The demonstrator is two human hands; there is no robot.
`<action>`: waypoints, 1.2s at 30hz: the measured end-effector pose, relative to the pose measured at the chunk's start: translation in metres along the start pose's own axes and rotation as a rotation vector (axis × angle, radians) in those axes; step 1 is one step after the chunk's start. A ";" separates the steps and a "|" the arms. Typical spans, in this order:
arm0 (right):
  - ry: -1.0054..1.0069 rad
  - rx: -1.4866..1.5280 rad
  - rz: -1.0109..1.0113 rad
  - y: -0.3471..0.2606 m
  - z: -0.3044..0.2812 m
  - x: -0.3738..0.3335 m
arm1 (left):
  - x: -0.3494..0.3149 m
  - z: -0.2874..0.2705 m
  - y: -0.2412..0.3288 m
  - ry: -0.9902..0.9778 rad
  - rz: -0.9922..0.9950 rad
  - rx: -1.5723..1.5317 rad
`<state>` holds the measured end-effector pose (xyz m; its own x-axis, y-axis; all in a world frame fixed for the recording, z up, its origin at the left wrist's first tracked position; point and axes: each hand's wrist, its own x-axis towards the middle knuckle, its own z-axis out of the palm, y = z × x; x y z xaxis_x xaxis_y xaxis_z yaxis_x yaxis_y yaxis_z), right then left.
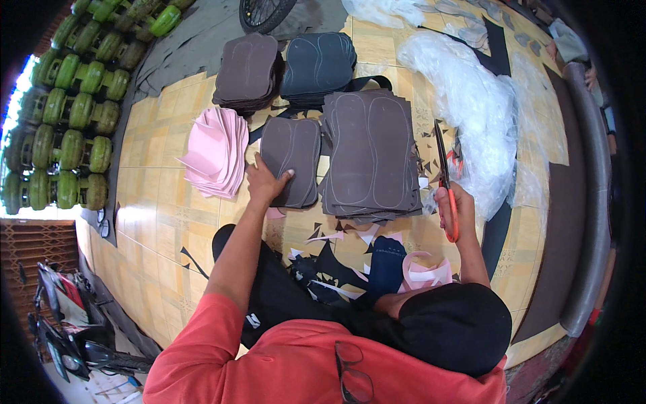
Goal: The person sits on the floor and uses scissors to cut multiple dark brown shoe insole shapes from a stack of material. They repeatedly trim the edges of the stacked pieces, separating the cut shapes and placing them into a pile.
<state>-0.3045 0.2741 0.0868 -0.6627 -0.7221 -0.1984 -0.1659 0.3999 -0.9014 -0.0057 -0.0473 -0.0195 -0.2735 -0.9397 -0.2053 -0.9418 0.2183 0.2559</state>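
The left fingers lie spread on stacked brown sheets while the right fingers grip orange-handled scissors.

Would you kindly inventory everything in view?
Pink sheet stack: one, pink, left of centre
Small sheet stack: one, brown, centre
Large sheet stack: one, brown, centre right
Rear sheet stack: one, brown, beyond pink stack
Dark sheet stack: one, bluish black, upper centre
Cut scraps: many, black, pink, white, near knees
Plastic sheeting: heaps, clear, right
Material roll: one, grey, far right
Gas cylinders: many, green, upper left
Motorcycle: one, dark, lower left
Bicycle wheel: one, black, top
Tiled floor: one, yellowish, beneath
Scissors: one, orange handles, right
Another person: one, partly visible, right edge
Shirt: one, red, lower centre
Eyeglasses: one, dark, on shirt
Trousers: one, black, lower centre
Left grip: one hand, on small sheet stack
Right grip: one hand, on scissors
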 end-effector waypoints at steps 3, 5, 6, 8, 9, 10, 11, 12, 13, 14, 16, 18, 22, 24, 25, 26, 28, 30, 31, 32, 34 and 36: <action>0.010 0.003 -0.010 0.001 0.001 0.002 | -0.028 -0.013 0.032 -0.078 -0.109 0.048; 0.024 -0.028 -0.073 0.009 0.003 0.005 | -0.035 -0.016 0.038 -0.052 -0.107 0.127; 0.032 -0.065 -0.126 0.019 0.005 0.008 | -0.037 -0.017 0.041 -0.013 -0.113 0.151; 0.035 -0.095 -0.142 0.017 0.005 0.010 | -0.031 -0.014 0.037 0.126 0.023 0.096; 0.031 -0.086 -0.105 0.010 0.007 0.010 | -0.021 -0.009 0.027 0.226 0.166 0.018; 0.030 -0.081 -0.063 0.005 0.007 0.009 | -0.013 -0.002 0.025 0.318 0.314 -0.065; 0.058 -0.083 -0.028 0.010 0.003 0.008 | -0.024 -0.014 0.060 0.338 0.401 -0.152; 0.087 -0.063 -0.035 0.013 0.004 0.008 | -0.036 -0.027 0.085 0.186 0.386 -0.274; 0.111 -0.039 -0.047 0.013 0.007 0.009 | -0.047 -0.041 0.105 0.038 0.362 -0.390; 0.138 -0.019 -0.064 0.013 0.008 0.011 | -0.053 -0.044 0.121 -0.108 0.341 -0.508; 0.149 -0.067 -0.052 0.011 0.006 0.011 | -0.056 -0.028 0.129 -0.112 0.364 -0.436; 0.165 -0.069 -0.037 0.010 0.006 0.010 | -0.055 -0.016 0.129 -0.073 0.451 -0.308; 0.203 0.001 -0.018 0.012 0.005 0.005 | -0.061 -0.043 0.140 -0.088 0.399 -0.213; 0.199 0.000 0.053 0.009 0.005 0.005 | -0.058 -0.050 0.142 -0.028 0.446 -0.246; 0.199 -0.002 0.089 0.008 0.005 0.005 | -0.057 -0.054 0.145 0.002 0.472 -0.265; 0.211 -0.005 0.065 0.010 0.005 0.005 | -0.058 -0.059 0.146 -0.057 0.447 -0.514; 0.232 -0.013 0.015 0.017 0.010 0.006 | -0.063 -0.073 0.151 -0.177 0.374 -1.008; 0.229 0.028 0.027 0.017 0.013 0.005 | -0.077 -0.085 0.164 -0.142 0.445 -1.288; 0.228 0.054 0.026 0.017 0.015 0.003 | -0.085 -0.093 0.171 -0.162 0.431 -1.436; 0.226 0.080 0.025 0.017 0.017 0.002 | -0.091 -0.096 0.175 -0.183 0.416 -1.584; 0.233 0.089 -0.034 0.019 0.024 0.001 | -0.093 -0.092 0.172 -0.317 0.297 -1.659; 0.217 0.087 -0.042 0.018 0.028 -0.001 | -0.095 -0.091 0.174 -0.370 0.254 -1.664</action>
<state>-0.2865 0.2667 0.0603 -0.7994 -0.5952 -0.0813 -0.1393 0.3152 -0.9387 -0.1254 0.0563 0.1304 -0.6239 -0.7695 -0.1363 0.2614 -0.3698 0.8916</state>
